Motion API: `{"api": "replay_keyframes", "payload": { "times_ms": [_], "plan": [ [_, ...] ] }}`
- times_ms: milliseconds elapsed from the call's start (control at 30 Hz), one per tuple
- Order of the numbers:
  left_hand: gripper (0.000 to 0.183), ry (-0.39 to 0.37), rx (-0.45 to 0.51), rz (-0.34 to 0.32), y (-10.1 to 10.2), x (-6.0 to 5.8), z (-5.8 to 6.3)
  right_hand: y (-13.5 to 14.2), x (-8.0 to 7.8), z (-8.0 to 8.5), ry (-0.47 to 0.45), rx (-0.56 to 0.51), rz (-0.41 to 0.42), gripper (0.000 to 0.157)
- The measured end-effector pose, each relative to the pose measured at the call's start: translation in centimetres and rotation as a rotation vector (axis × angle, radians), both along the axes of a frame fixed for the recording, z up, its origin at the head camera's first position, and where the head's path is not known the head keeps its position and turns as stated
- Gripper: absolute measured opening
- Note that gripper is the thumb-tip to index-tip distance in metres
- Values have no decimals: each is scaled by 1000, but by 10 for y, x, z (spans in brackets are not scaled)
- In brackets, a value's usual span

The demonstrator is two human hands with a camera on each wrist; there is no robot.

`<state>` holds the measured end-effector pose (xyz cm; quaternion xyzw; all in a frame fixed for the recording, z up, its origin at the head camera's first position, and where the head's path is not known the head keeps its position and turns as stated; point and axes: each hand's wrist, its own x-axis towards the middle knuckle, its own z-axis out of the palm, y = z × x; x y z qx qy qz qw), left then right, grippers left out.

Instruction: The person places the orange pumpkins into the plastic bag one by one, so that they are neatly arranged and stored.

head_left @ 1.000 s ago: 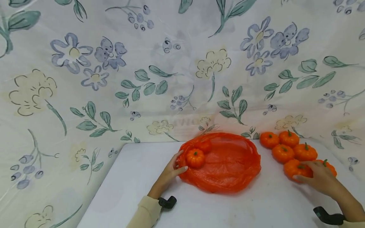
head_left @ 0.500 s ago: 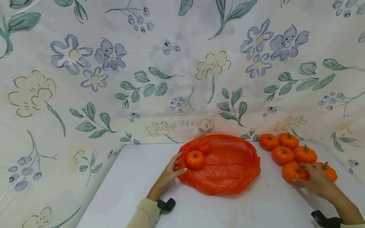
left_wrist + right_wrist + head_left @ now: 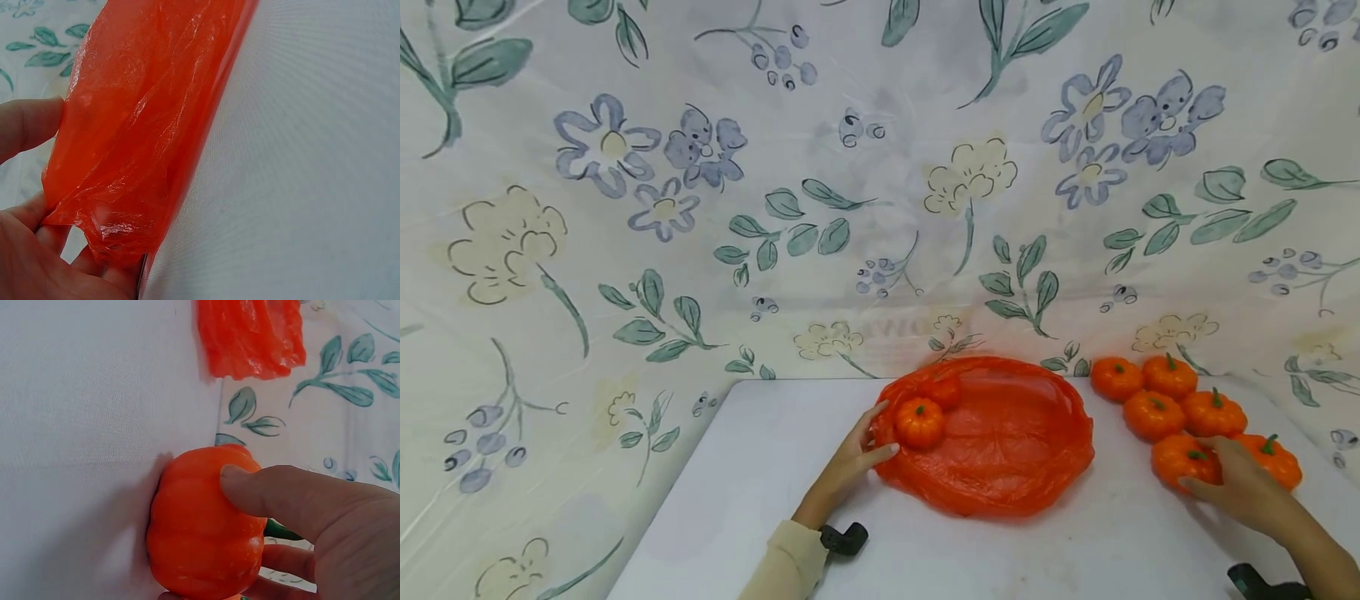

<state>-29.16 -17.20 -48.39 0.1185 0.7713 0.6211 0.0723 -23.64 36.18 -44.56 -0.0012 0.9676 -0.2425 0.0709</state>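
A thin orange-red plastic bag [image 3: 1000, 454] lies spread open on the white table, two small orange pumpkins inside at its left. The nearer one [image 3: 920, 423] shows plainly; the other [image 3: 942, 389] sits behind it, against the bag's wall. My left hand [image 3: 847, 454] holds the bag's left edge, thumb on one side and fingers curled under the crumpled film in the left wrist view. At the right, my right hand [image 3: 1243, 487] grips a ribbed orange pumpkin [image 3: 203, 528] with a green stem. The thumb presses one side of it and the other fingers are partly hidden behind.
Several more pumpkins [image 3: 1153, 415] cluster at the table's back right, one of them [image 3: 1272, 461] just beyond my right hand. A floral sheet [image 3: 850, 250] hangs behind the white table [image 3: 737, 467]. Each wrist wears a black camera mount [image 3: 844, 540].
The head view has shifted slightly. My right hand stays on the same pumpkin, its fingers covering less of the top than before. My left hand keeps its place at the bag.
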Motion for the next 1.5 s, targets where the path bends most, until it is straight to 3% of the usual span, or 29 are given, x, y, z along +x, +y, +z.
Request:
{"api": "replay_keyframes", "payload": {
  "times_ms": [300, 833, 1100, 1500],
  "plan": [
    [72, 2, -4, 13, -1, 1, 3, -1, -1, 0, 34, 19, 20, 90],
    [73, -5, -14, 6, 1, -1, -1, -1, 0, 0, 11, 7, -11, 93],
    [73, -16, 5, 8, 3, -1, -1, 0, 5, 9, 42, 20, 34, 90],
    [73, -13, 20, 3, 2, -2, -1, -37, 13, 42, 256, -18, 138, 78]
  ]
}}
